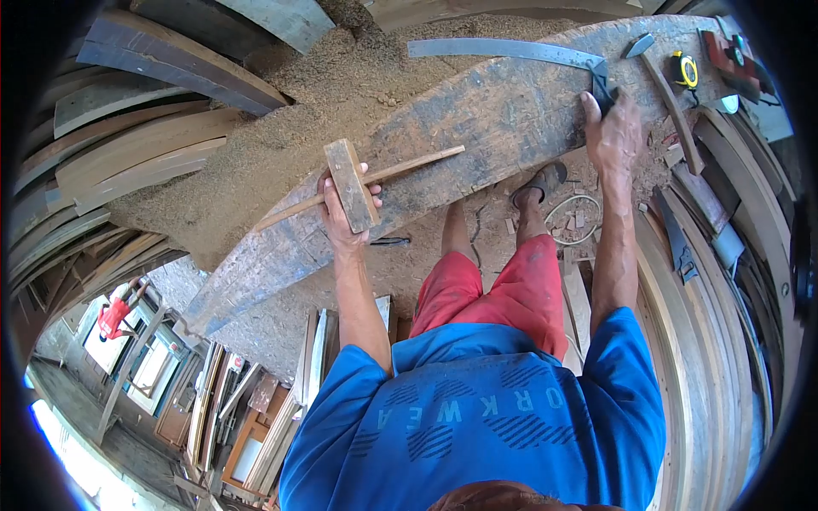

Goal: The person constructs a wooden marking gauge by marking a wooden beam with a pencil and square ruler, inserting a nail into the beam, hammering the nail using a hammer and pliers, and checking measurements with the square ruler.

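Note:
My left hand [343, 211] is closed around a wooden marking gauge [351, 187], a block with a long thin stick through it, held over the workbench [511, 111]. To the right, my right hand [615, 136] grips the dark handle of a try square [511, 49]. Its long metal blade stretches leftward across the bench's far edge. Right of that hand lies a hammer [671, 106] with a wooden handle. A yellow and black tape measure [684, 70] sits just beyond the hammer.
A reddish-brown tool [728, 64] lies at the bench's right end. Sawdust [256, 162] is heaped behind the bench. Boards [145, 145] are stacked left, with more boards [707, 341] and a handsaw [677, 238] at right. Another person [112, 317] is in the far left background.

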Motion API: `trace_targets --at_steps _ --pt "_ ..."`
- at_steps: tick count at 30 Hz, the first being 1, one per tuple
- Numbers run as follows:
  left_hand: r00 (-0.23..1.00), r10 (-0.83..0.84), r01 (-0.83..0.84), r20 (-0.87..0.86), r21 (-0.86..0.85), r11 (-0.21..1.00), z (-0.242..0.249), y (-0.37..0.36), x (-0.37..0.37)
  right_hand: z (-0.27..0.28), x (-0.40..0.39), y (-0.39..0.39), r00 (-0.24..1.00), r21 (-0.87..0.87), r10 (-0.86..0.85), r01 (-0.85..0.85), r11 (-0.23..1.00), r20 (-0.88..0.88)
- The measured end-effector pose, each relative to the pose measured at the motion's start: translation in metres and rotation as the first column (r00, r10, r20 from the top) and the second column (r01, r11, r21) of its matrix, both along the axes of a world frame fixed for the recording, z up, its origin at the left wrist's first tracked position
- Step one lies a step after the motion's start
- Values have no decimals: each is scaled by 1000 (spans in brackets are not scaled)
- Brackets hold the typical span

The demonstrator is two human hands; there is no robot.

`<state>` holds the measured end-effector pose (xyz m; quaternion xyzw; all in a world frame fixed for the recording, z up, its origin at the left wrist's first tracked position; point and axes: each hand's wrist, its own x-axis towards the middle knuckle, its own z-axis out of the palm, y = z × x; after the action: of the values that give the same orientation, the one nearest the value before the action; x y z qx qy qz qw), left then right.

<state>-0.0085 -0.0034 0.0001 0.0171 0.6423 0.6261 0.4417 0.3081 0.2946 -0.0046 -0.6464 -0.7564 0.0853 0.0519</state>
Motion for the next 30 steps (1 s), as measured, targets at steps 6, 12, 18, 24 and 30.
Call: trace_targets --at_steps 6,12,18,24,30 --pt "999 -39 38 -21 -29 999 20 16 8 -10 27 15 928 -266 -80 -21 964 -363" --pt "989 -143 144 21 -61 988 43 38 28 5 50 -38 418 -577 -509 -44 816 -752" --pt "976 -161 165 148 -13 986 52 43 41 16 84 -83 162 -689 -675 -40 724 -720" --pt "964 -91 89 249 17 996 61 51 47 40 101 -108 119 -742 -733 -146 654 -669" --pt "965 -123 117 230 39 992 56 45 48 42 109 -112 144 -767 -754 -162 620 -640"
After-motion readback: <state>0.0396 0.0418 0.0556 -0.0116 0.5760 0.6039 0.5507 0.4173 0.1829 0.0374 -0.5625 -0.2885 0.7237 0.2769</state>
